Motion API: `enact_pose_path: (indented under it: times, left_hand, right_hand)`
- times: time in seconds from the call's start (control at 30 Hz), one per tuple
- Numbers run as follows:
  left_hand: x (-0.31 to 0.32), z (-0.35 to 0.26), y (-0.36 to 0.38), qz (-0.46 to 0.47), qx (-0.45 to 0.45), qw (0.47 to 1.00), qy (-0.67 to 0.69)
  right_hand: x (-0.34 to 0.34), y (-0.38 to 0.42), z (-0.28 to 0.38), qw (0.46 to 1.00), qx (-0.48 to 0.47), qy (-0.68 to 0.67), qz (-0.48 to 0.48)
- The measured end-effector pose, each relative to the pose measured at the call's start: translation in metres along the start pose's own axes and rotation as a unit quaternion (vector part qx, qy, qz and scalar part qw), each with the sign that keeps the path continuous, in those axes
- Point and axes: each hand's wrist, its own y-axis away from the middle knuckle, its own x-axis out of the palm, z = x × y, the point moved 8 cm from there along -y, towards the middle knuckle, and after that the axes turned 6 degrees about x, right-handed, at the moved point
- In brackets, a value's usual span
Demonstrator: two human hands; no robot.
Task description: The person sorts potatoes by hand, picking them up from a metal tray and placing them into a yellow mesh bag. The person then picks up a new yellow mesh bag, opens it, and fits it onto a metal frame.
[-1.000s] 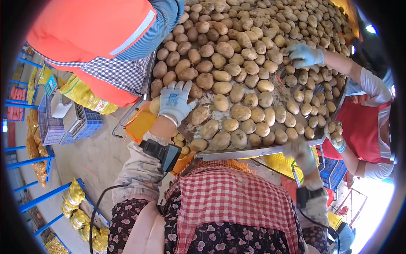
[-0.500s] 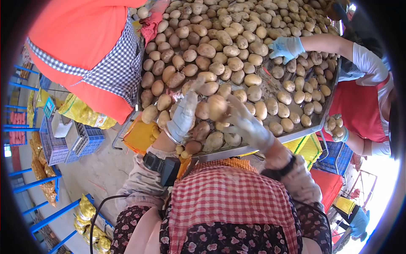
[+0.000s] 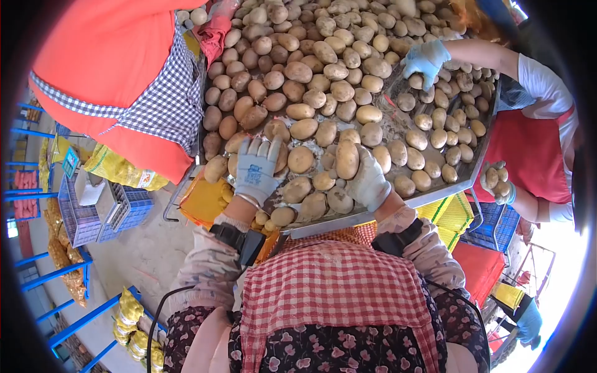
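Brown, dusty potatoes cover a metal sorting counter from its near edge to the top of the view, lying close together in a single layer. The person's left hand, in a grey-white work glove, lies palm down on the potatoes at the near left corner of the counter, fingers spread and flat, its grip open with nothing held. The right hand, also gloved, is at the near edge a little to the right, its grip closed around a long pale potato that stands up above the fingers. Between the two hands lie a round potato and a few smaller ones just beside the counter's rim. Each wrist carries a black device strapped on, and a red-and-white checked apron fills the lower middle of the view. On the left side of the counter stands a co-worker in an orange vest over a checked shirt. On the right, another person's hand in a blue glove rests on the potatoes, and the same person's other hand holds several small potatoes off the counter's right edge. Blue plastic crates sit on the floor at the left, near yellow mesh sacks.
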Motion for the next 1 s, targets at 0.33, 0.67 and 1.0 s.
enact_pose_path:
  times: [0.33,0.67,1.0]
  left_hand:
    - [-0.023,-0.044,-0.022,-0.134,-0.121,0.663,0.726]
    - [-0.018,-0.029,0.040,-0.020,-0.031,0.995,0.091]
    - [-0.036,-0.082,-0.017,-0.108,0.115,0.984,0.083]
  right_hand:
    - [0.027,0.007,-0.016,0.739,0.248,-0.578,0.240]
    - [-0.058,0.006,-0.054,0.965,0.091,-0.192,-0.155]
    - [0.004,-0.009,0.022,0.935,-0.190,0.285,-0.094]
